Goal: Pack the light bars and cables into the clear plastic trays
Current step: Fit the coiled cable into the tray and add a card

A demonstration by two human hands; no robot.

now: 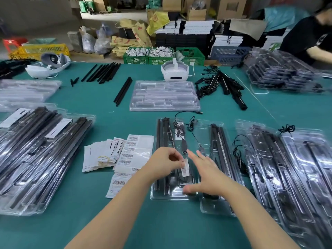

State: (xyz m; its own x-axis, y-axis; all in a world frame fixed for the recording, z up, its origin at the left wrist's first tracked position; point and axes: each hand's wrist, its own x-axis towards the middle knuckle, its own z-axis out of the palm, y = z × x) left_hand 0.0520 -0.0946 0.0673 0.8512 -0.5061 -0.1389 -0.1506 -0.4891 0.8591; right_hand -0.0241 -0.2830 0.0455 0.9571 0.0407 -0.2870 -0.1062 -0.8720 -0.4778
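Left hand (166, 163) pinches label (185, 167) over tray (172, 194); right hand (206, 172) splayed open.

Both my bare forearms reach forward from the lower edge, converging toward the middle. My left hand (166, 163) is curled, thumb and fingertips closed in a pinching grip. My right hand (206, 174) is spread flat, palm down, fingers straight and fanned forward, thumb stretched out to the left.
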